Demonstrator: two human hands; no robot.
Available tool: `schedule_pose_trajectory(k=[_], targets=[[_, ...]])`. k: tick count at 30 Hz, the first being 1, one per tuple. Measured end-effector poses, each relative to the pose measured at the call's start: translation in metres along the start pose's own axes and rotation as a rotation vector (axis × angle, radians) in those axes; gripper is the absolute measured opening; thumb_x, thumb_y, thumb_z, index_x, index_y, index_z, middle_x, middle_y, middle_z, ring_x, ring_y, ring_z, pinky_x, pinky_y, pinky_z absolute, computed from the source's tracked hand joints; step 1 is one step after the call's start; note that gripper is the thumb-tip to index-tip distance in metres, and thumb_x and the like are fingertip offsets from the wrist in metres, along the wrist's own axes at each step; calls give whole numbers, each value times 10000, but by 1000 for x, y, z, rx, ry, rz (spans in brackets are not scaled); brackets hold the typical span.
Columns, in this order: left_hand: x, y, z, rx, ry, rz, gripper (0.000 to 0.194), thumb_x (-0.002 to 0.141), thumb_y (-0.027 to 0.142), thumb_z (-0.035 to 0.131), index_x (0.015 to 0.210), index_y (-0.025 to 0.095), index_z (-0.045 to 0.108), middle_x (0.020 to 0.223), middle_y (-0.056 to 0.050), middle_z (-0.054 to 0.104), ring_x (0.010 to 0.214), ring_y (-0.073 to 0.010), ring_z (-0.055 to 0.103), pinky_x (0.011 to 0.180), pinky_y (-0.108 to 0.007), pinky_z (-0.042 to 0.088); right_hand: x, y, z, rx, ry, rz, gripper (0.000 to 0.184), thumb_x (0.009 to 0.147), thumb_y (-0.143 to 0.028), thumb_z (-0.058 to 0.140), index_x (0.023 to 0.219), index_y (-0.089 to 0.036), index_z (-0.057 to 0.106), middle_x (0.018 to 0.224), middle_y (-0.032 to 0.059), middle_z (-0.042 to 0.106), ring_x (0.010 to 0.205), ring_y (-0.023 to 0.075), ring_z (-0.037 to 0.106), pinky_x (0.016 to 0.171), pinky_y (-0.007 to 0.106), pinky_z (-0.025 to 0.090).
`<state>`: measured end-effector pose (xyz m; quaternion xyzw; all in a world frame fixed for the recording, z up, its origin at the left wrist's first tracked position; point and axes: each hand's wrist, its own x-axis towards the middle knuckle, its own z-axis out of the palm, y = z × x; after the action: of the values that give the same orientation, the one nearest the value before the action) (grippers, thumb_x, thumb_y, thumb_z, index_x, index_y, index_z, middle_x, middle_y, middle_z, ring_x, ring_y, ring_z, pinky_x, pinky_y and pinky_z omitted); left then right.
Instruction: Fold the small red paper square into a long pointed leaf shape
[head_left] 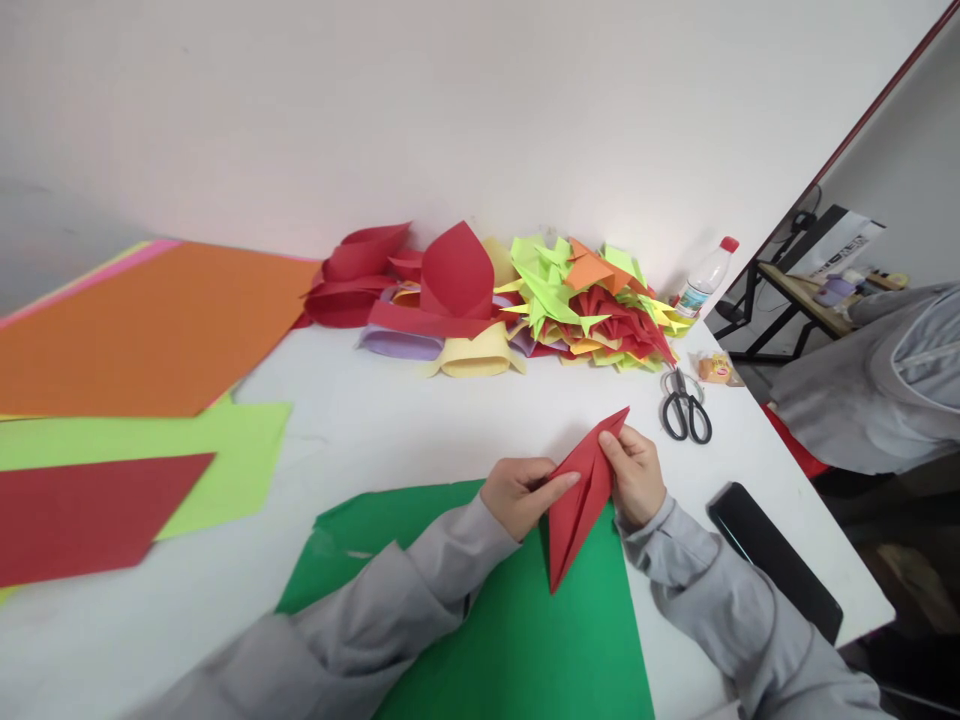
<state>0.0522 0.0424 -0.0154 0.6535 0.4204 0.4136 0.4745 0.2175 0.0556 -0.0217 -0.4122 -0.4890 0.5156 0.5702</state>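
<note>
A piece of folded red paper [583,505], long and pointed at both ends with a crease down its middle, is held above the table between my hands. My left hand [525,492] grips its left edge, thumb lying on top and fingers behind. At the upper right edge, my right hand [634,472] pinches the paper with the thumb in front. Beneath both hands lies a large green sheet [517,630], flat on the white table.
Large coloured sheets, an orange one [165,320] uppermost, lie at left. Rolled papers [457,280] and a heap of folded paper pieces [592,300] line the wall. Scissors [686,405], a bottle [707,278], a small packet [716,368] and a black phone [776,560] are at right; a person [877,370] is beyond.
</note>
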Motion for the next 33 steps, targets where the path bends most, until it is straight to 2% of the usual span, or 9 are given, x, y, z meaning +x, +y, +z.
schedule_pose_trajectory(k=[6,12,19,27,33], targets=[[0,-1,-1,-24,-33,-11,459,799,438,518,439,176,405,378,59,344,416,-75,321,406,-210,263,0,0,2,6,34,46,244,766,-413,671,776,-170,683,707,-3,661,601,110,548,585,231,465],[1,-4,2,-33,-19,27,529,799,515,499,410,190,349,339,57,346,374,-75,330,385,-210,275,0,2,2,23,40,67,267,747,-433,681,783,-169,673,696,2,652,616,122,545,585,238,466],[-3,-1,0,7,-20,-9,492,808,485,510,430,188,407,320,52,405,350,-73,375,380,-195,307,3,2,0,52,70,79,301,728,-464,687,798,-172,667,690,2,651,592,120,543,604,255,480],[-4,-14,2,-77,-45,-1,596,805,613,453,395,187,386,318,40,376,335,-77,360,370,-218,274,0,0,4,54,41,99,292,715,-456,700,767,-170,673,665,-3,647,599,122,552,590,246,478],[-7,-9,1,-154,-51,-56,642,790,728,348,459,186,445,329,25,421,318,-96,393,376,-232,309,2,0,5,78,63,111,311,699,-468,707,795,-173,680,670,2,658,623,136,577,624,267,493]])
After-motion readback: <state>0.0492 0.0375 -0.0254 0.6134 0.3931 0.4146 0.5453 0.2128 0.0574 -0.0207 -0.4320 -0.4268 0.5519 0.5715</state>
